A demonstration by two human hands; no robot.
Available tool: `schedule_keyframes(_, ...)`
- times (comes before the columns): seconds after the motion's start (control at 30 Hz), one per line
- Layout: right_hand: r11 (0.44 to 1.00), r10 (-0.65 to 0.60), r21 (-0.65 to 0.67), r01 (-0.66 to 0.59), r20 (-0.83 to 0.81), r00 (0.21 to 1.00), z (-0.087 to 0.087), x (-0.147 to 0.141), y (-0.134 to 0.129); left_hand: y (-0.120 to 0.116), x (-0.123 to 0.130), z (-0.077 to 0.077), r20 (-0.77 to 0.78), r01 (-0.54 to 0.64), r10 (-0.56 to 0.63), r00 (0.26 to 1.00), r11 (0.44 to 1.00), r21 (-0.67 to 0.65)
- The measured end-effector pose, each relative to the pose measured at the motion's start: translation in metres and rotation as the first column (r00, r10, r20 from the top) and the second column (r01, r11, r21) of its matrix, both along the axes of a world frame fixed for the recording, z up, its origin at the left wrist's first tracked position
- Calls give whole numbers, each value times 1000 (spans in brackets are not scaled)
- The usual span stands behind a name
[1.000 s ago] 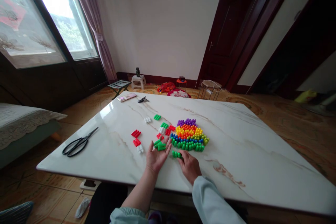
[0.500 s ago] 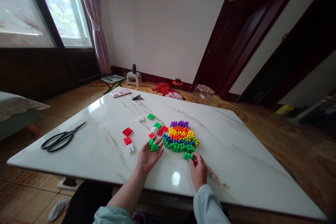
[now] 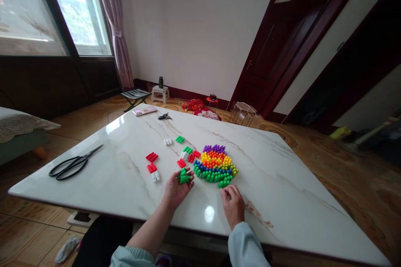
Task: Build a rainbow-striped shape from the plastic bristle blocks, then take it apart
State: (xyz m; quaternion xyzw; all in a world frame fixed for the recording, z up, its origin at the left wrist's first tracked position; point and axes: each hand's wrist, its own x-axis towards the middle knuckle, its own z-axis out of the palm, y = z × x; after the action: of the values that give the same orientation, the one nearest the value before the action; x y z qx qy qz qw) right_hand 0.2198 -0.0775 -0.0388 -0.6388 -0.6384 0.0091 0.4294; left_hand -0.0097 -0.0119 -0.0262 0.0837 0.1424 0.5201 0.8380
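Green bullet-shaped plastic pieces (image 3: 184, 178) rest in my left hand (image 3: 177, 190), which is palm up with the fingers curled round them. My right hand (image 3: 233, 204) is just below a small green group (image 3: 224, 184) at the lower edge of a colourful arrangement of the same pieces (image 3: 216, 160). Its fingers are bent together and I see nothing between them. Purple, orange, yellow, blue and green bands make up the arrangement. To its left lie loose red pieces (image 3: 152, 157), white pieces (image 3: 168, 142) and green pieces (image 3: 179, 139).
Black-handled scissors (image 3: 77, 162) lie on the left of the marble-patterned table (image 3: 282, 200). Toward the far edge are a phone (image 3: 144, 111) and a bunch of keys (image 3: 164, 116). Beyond the table stand a folding stool (image 3: 135, 95) and a white stool (image 3: 159, 94).
The green group at my right fingertips has moved up against the arrangement's lower edge, and those fingers are now just below it. My left fingers have curled more round the green pieces.
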Motion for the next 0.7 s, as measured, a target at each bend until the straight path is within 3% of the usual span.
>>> schedule_keyframes(0.13,995,85,-62,-83,27,996,1,-3,0,-1,2,2,-29,36,-35,999,999,12)
schedule_keyframes(0.27,990,122,-58,-126,-55,991,7,-14,2,-2,4,2,-49,87,-89,995,996,-34)
schedule_keyframes(0.4,979,189,-55,-199,-149,971,23,-45,8,-3,5,3,-80,117,-120,990,992,-41)
schedule_keyframes(0.5,954,267,-83,-288,-201,943,39,-75,15,-7,9,4,-232,35,-33,972,999,2)
schedule_keyframes(0.6,941,311,-85,-326,-155,938,53,-98,22,-13,15,6,-522,-119,169,836,985,127)
schedule_keyframes(0.7,938,332,-98,-333,-22,943,65,-107,23,-17,18,9,-684,-124,294,667,950,287)
